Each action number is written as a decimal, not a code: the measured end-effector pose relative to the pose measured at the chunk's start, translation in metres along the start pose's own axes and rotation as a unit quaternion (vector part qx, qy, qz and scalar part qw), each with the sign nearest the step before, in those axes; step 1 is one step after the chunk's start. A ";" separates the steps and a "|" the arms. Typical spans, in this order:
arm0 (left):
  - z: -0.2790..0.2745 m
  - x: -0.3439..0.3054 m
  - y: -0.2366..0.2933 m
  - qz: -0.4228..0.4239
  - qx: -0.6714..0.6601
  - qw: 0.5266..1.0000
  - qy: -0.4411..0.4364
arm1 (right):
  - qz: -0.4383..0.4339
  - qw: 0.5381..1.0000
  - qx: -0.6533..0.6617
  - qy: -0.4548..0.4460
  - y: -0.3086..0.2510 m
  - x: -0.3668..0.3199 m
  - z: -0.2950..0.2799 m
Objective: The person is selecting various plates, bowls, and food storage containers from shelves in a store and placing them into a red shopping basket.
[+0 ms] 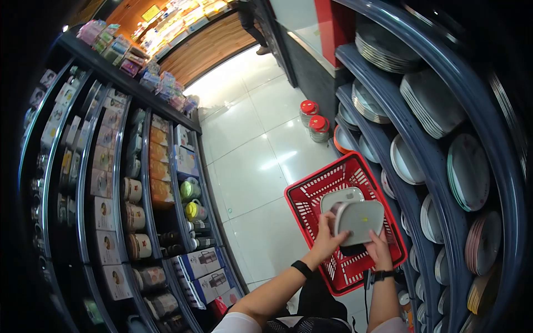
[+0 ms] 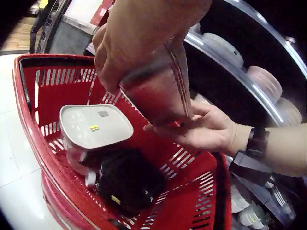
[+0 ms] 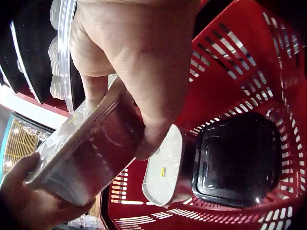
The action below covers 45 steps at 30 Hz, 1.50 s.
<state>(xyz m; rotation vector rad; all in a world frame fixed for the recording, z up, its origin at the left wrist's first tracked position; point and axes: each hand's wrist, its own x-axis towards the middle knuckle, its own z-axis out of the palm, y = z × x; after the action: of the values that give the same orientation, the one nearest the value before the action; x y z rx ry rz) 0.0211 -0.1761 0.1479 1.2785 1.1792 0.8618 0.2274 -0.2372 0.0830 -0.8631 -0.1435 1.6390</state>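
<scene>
We see both hands holding a clear container point(image 1: 361, 221) with a grey lid, tilted, just above the open red basket point(image 1: 316, 175). The left hand point(image 1: 327, 237) grips it from the left, with the fingers curled over its upper edge and side. The right hand point(image 1: 380, 250) grips it from below and from the right; in the right wrist view its thumb lies by the lid edge and its fingers wrap over the clear wall. Neither hand has slack fingers, and both are closed round the container. There is a dark band on the left wrist and a watch on the right.

The basket sits on the floor point(image 1: 250, 161) beside the right-hand shelves. In it lie a second container point(image 2: 96, 128), grey lid up with a small yellow sticker, and a black box point(image 2: 127, 179) touching it on the near side. The held container hangs over these two and is not touching them.

The blue shelves on the right carry stacked plates point(image 1: 433, 102). The shelves on the left hold boxes point(image 1: 105, 183) and jars. Two jars with red lids point(image 1: 313, 117) stand on the floor farther down the aisle.
</scene>
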 end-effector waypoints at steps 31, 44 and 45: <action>-0.348 -0.754 0.184 0.254 0.124 0.715 0.639 | 0.242 0.682 -0.250 -0.643 0.397 -0.441 0.571; -0.355 -0.954 0.282 0.079 0.345 0.414 0.838 | 0.226 0.388 -0.246 -0.859 0.480 -0.682 0.714; -0.354 -0.961 0.287 0.029 0.399 0.337 0.852 | 0.209 0.358 -0.262 -0.871 0.481 -0.694 0.720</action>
<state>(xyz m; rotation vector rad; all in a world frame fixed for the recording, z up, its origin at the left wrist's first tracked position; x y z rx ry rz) -0.5029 -0.9694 0.6241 0.5132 3.6205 1.8679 -0.5854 -0.7304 0.6554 1.0387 -2.1640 2.2815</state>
